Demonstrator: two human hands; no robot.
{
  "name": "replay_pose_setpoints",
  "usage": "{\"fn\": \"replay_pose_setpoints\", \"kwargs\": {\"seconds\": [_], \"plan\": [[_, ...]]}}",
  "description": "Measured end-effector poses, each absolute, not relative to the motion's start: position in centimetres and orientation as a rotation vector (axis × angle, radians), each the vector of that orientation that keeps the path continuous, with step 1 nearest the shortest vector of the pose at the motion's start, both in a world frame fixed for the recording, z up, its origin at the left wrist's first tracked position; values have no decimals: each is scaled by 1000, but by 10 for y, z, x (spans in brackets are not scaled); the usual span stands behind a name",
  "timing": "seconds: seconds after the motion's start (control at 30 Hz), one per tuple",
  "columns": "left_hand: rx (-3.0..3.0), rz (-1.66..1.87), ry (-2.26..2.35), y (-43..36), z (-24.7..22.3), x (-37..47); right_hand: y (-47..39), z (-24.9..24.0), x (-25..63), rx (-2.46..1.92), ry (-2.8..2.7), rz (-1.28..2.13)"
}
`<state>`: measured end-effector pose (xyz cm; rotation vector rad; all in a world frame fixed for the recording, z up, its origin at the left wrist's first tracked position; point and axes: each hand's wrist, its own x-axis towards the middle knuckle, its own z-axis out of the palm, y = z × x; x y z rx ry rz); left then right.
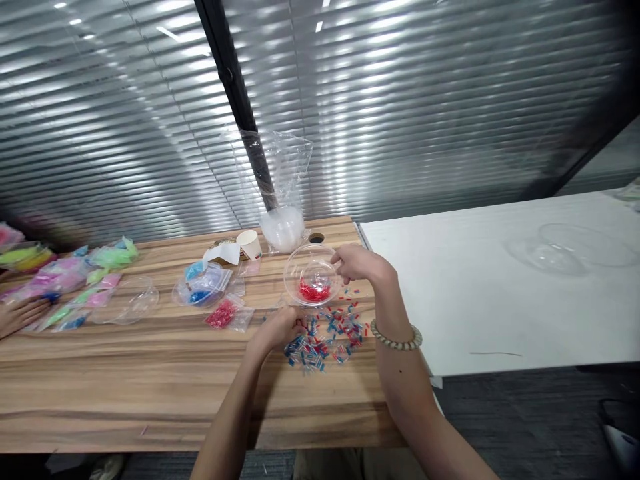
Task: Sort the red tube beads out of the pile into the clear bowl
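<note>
My right hand (pixel 356 262) is closed at the right rim of a clear plastic bowl (pixel 292 268), its fingers appearing to grip the edge. Small red pieces (pixel 314 291) lie in the bottom of that bowl. Just in front of it, a scattered pile of short red and blue tube-like pieces (pixel 320 340) covers the wooden table. My left hand (pixel 284 325) rests at the left edge of this pile with its fingers curled together. Whatever those fingertips hold is too small or too hidden to name.
Left of the pile lie a bag of red pieces (pixel 223 313) and a clear dish with blue bags (pixel 200 297). A paper cup (pixel 249 245) and bagged clear bowls (pixel 283 229) stand behind. Another person's hand (pixel 23 315) is at far left. A white table (pixel 480 287) adjoins on the right.
</note>
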<state>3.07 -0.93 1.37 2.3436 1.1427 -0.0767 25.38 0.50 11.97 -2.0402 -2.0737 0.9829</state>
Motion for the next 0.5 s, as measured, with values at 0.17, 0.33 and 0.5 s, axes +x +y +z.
{"fn": "replay_pose_setpoints", "kwargs": {"seconds": [0.17, 0.33, 0.5], "plan": [[2403, -1, 1118, -5, 10, 28, 5, 120, 254, -2045, -2069, 975], [2400, 208, 1073, -2, 18, 23, 5, 119, 255, -2088, -2026, 950], [2260, 443, 1003, -6, 31, 23, 4, 120, 255, -2134, -1984, 927]]}}
